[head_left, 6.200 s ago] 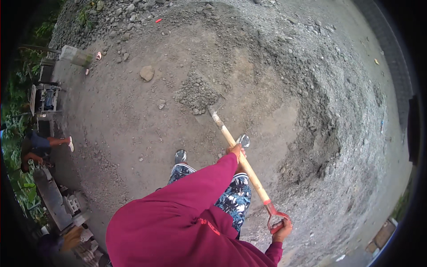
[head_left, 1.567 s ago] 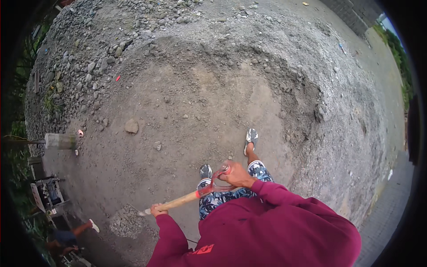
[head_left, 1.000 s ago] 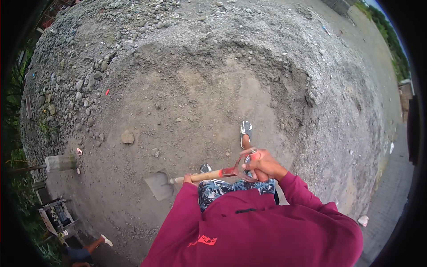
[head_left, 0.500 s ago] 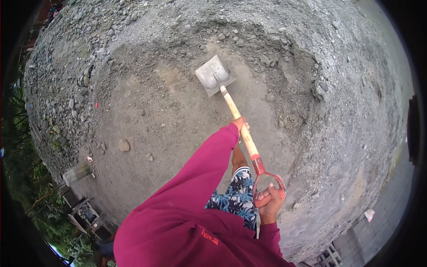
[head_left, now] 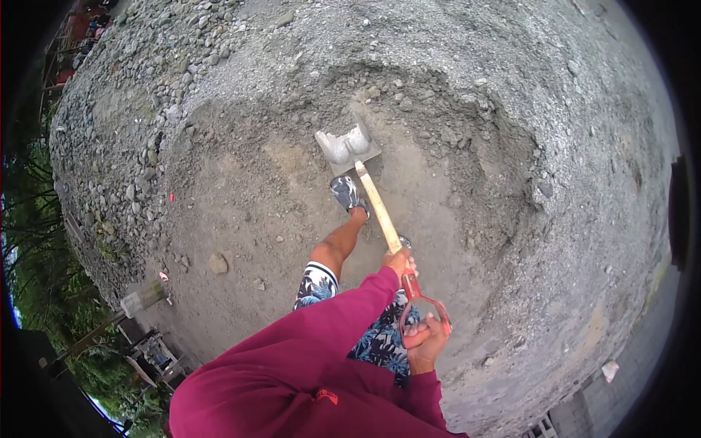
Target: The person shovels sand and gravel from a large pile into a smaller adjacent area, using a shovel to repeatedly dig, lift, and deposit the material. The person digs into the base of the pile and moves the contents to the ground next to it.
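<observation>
Firmly enough, by the look of it, the right hand (head_left: 431, 338) is wrapped around the crossbar of the red D-handle (head_left: 415, 339), and the left hand (head_left: 399, 263) is closed around the pale wooden shaft (head_left: 375, 201) just above the red socket. Both hands thus clamp the same square-mouth shovel, the left one quite near the right; set farther down the shaft, it would probably give better leverage for lifting.

Outward from there, the steel blade (head_left: 347, 149) lies ahead of the person, low over the packed ground, facing the dug-out edge of the gravel bank (head_left: 442, 109). Whether its front edge touches loose gravel I cannot tell. To dig well, I would keep the blade flat and low and push from the D-handle with body weight. The left clog (head_left: 345, 191) stands just behind the blade, so that foot wants minding. A tan rock (head_left: 218, 263) sits well off to the left.
</observation>
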{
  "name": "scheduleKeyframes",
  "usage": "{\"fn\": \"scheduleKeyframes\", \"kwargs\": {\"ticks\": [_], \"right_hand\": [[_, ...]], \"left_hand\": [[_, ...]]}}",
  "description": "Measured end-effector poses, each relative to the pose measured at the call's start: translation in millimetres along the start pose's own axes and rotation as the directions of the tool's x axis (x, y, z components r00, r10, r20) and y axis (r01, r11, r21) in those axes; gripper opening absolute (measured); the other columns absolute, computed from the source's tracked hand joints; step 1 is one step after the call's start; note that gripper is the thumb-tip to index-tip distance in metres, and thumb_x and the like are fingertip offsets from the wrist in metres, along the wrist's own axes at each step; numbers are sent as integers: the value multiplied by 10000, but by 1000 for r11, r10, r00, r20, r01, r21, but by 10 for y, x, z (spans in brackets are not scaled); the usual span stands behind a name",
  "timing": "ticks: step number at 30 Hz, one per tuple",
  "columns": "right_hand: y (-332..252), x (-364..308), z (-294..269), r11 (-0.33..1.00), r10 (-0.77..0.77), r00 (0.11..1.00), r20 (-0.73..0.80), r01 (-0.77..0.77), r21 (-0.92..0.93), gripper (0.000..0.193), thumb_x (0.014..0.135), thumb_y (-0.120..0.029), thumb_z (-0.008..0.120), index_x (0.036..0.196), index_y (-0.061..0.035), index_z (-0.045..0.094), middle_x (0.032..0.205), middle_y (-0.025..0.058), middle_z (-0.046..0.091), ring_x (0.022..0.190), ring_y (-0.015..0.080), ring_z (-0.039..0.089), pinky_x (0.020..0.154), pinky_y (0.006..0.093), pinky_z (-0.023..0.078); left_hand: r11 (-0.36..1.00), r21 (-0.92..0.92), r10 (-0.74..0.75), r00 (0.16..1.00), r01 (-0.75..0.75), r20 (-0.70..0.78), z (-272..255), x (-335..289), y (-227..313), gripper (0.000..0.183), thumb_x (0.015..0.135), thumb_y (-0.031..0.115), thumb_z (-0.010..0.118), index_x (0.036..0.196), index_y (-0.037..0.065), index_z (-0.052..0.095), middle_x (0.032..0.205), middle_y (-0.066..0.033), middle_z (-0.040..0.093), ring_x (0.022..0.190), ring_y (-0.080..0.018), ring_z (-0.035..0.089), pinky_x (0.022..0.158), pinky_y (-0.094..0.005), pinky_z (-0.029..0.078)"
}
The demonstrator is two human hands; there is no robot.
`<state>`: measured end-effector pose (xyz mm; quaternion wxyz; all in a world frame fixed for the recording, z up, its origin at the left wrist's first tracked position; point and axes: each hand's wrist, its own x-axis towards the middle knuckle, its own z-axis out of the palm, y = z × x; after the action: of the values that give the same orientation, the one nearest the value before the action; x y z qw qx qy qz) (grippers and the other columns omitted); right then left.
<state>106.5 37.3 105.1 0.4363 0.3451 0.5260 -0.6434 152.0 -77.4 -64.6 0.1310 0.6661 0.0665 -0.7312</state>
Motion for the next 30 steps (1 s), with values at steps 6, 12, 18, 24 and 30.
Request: {"fn": "scheduleKeyframes", "kwargs": {"ticks": [6, 12, 18, 24, 30], "right_hand": [[168, 1013, 1442, 973, -224, 947, 229, 230, 1, 516, 789, -58, 531, 1283, 1, 394, 563, 43, 475, 406, 174, 471, 386, 330, 442], [-341, 1985, 929, 984, -31, 988, 151, 56, -167, 331, 789, -102, 556, 1102, 3, 536, 523, 46, 455, 406, 196, 470, 408, 370, 442], [270, 1748, 275, 997, 7, 990, 142, -19, 81, 419, 798, -124, 540, 1203, -20, 508, 521, 44, 445, 401, 209, 469, 392, 378, 441], [-408, 2203, 1055, 996, -83, 962, 261, 77, 32, 366, 810, -108, 579, 1161, -24, 512, 547, 36, 479, 405, 181, 483, 380, 322, 433], [-832, 3000, 802, 939, -168, 979, 113, 194, -284, 158, 767, -85, 626, 904, -30, 572, 601, 37, 494, 444, 149, 474, 385, 290, 429]], "left_hand": [[998, 58, 30, 996, -35, 82, 648, 1025, 1475, 123, 835, 81, 537, 921, 17, 475, 635, -88, 503, 475, -205, 526, 411, -400, 489], [964, 24, 266, 963, -266, -40, 1079, 1541, 1092, 201, 825, 130, 585, 832, -52, 501, 622, -134, 548, 471, -240, 568, 387, -395, 507], [948, 275, 222, 950, -158, -219, 584, 1427, 695, 161, 836, 111, 572, 883, -25, 499, 591, -111, 537, 418, -213, 543, 355, -388, 496], [973, 73, 218, 975, -221, 47, 1507, 1781, 1271, 194, 862, 141, 556, 944, -13, 472, 708, -127, 535, 526, -233, 566, 439, -413, 539], [996, -14, 87, 957, -86, 277, 1395, 2077, 1052, 408, 882, 248, 577, 1142, -25, 421, 967, -208, 574, 888, -336, 616, 748, -508, 543]]}}
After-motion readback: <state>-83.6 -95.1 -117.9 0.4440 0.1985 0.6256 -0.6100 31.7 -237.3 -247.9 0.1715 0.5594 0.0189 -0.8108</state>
